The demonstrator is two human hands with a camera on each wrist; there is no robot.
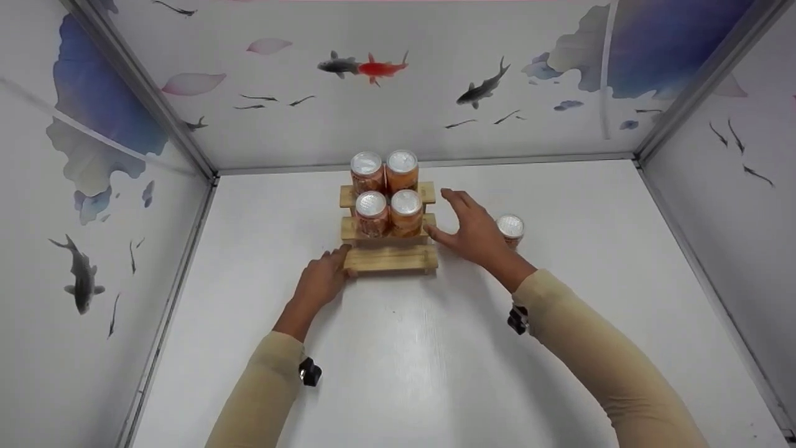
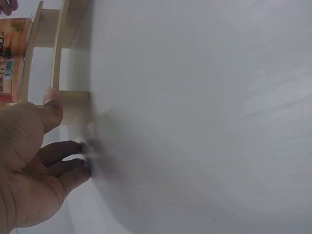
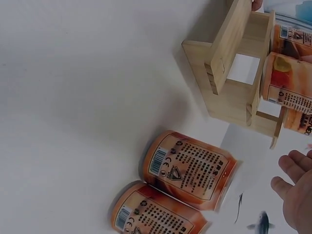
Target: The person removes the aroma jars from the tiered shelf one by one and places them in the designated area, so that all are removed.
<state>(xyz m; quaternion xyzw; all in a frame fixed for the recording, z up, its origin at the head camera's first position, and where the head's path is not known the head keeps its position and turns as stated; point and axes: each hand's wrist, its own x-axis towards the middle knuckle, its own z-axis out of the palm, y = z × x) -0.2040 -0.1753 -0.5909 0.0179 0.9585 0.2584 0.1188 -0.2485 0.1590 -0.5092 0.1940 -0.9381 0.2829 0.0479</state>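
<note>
A stepped wooden rack [image 1: 390, 258] stands near the back wall. Two orange drink cans [image 1: 406, 213] sit on its middle step and two more [image 1: 367, 173] on the top step; its lowest step is bare. My left hand [image 1: 321, 277] is at the left end of that lowest step; the left wrist view shows the thumb [image 2: 53, 100] at the step's corner and the other fingers loosely bent beside it. To the right of the rack, my right hand [image 1: 476, 231] holds nothing, its thumb and fingers spread towards the cans.
In the right wrist view two more orange cans [image 3: 187, 168] [image 3: 158, 212] stand side by side on the white table; in the head view one can [image 1: 510, 229] shows behind my right hand. Walls with painted fish [image 1: 484, 86] enclose the table at the back and sides.
</note>
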